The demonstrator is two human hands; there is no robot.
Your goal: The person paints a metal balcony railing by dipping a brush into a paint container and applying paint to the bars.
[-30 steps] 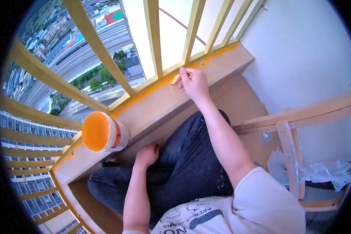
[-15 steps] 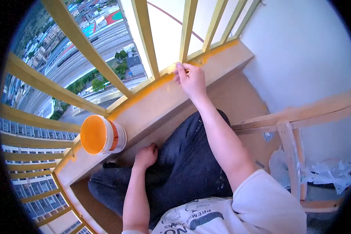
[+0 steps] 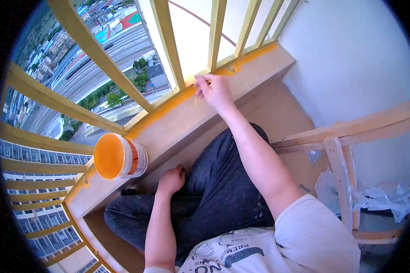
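Bucket (image 3: 133,159), white w/ orange label & orange interior, stands on the pale ledge (image 3: 177,111), close by the yellow railing (image 3: 104,58), to the L of both hands; an orange strip (image 3: 167,109) runs along the ledge at the foot of the bars, edge uneven; R hand (image 3: 215,93) is up at the bottom rail, approx. below two bars, fingers curled & pinched on a small yellowish item (image 3: 209,83), mostly hidden, can't tell exactly what; L hand (image 3: 171,180) is low by the dark trousers (image 3: 218,191), loosely curled, fingertips out of sight, so can't tell if it grips anything; person sits w/ legs folded beside the ledge, light T-shirt (image 3: 312,236), printed front; R side: pale wall (image 3: 351,59), wooden frame (image 3: 338,175) & crumpled plastic sheet (image 3: 389,200); beyond the bars, far below: roads (image 3: 118,48), trees (image 3: 114,98) & bldgs (image 3: 45,223).
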